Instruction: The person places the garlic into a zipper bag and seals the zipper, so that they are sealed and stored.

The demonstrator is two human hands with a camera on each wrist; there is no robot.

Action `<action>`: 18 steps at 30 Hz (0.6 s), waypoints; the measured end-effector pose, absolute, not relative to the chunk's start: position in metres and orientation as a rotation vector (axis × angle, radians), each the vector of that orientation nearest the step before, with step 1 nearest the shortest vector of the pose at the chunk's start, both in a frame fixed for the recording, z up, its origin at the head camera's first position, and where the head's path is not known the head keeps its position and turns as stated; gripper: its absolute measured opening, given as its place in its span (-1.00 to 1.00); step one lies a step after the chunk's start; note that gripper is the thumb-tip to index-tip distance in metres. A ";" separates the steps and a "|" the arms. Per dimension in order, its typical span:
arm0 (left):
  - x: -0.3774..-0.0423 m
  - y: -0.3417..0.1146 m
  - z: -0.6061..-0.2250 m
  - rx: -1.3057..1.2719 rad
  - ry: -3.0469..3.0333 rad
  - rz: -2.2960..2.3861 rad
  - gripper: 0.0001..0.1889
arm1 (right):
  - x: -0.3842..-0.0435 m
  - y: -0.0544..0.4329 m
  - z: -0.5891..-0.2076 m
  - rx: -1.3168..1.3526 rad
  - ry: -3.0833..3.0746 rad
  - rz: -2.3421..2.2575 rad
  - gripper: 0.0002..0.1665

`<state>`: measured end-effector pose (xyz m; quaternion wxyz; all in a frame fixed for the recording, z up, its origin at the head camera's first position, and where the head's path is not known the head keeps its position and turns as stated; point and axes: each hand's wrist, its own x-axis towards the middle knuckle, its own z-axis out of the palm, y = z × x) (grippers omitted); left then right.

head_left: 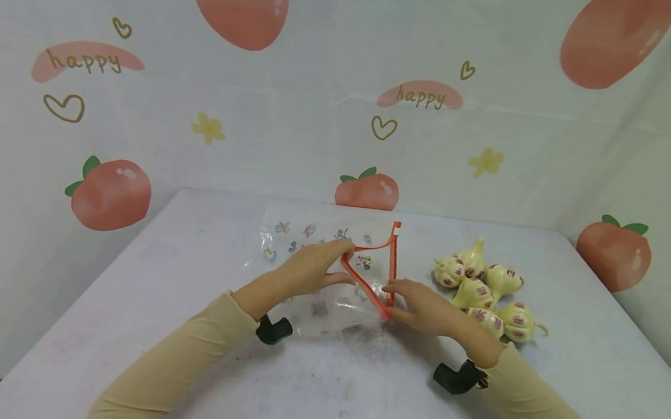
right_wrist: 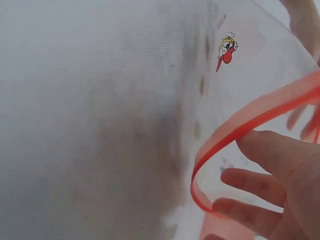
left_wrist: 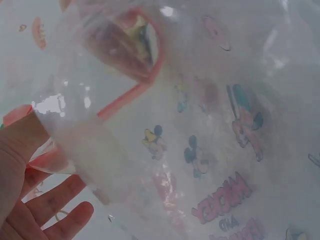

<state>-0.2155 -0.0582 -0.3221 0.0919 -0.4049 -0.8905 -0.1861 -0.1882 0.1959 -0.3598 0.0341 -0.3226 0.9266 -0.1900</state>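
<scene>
A clear zip bag [head_left: 318, 308] with a red zip strip and printed cartoon figures lies on the table, its mouth spread apart toward the right. My left hand [head_left: 311, 269] pinches the rim at the left corner of the mouth; in the left wrist view, the bag's plastic [left_wrist: 200, 125] covers most of the frame and hides part of the thumb. At the near right end of the mouth, my right hand [head_left: 430, 308] touches the strip. Its thumb [right_wrist: 270, 150] rests against the red strip [right_wrist: 240, 125], with the other fingers extended and spread.
Several garlic bulbs [head_left: 474, 293] lie in a cluster just right of my right hand. Beneath everything is a white-covered table [head_left: 278, 392] with dark smudges near the bag. A printed cloth backdrop [head_left: 313, 105] rises behind the table's far edge.
</scene>
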 end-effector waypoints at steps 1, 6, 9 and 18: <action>-0.216 -0.058 -0.322 -1.197 -2.645 -0.561 -0.59 | -0.188 0.197 -0.359 -1.001 2.860 -0.604 -0.55; -0.218 -0.059 -0.322 -1.184 -2.636 -0.594 -0.59 | -0.185 0.203 -0.350 -1.014 2.919 -0.672 -0.56; -0.218 -0.060 -0.323 -1.185 -2.631 -0.612 -0.59 | -0.185 0.208 -0.343 -1.029 2.955 -0.708 -0.56; -0.218 -0.061 -0.323 -1.184 -2.625 -0.672 -0.58 | -0.181 0.228 -0.324 -0.964 3.011 -0.792 -0.54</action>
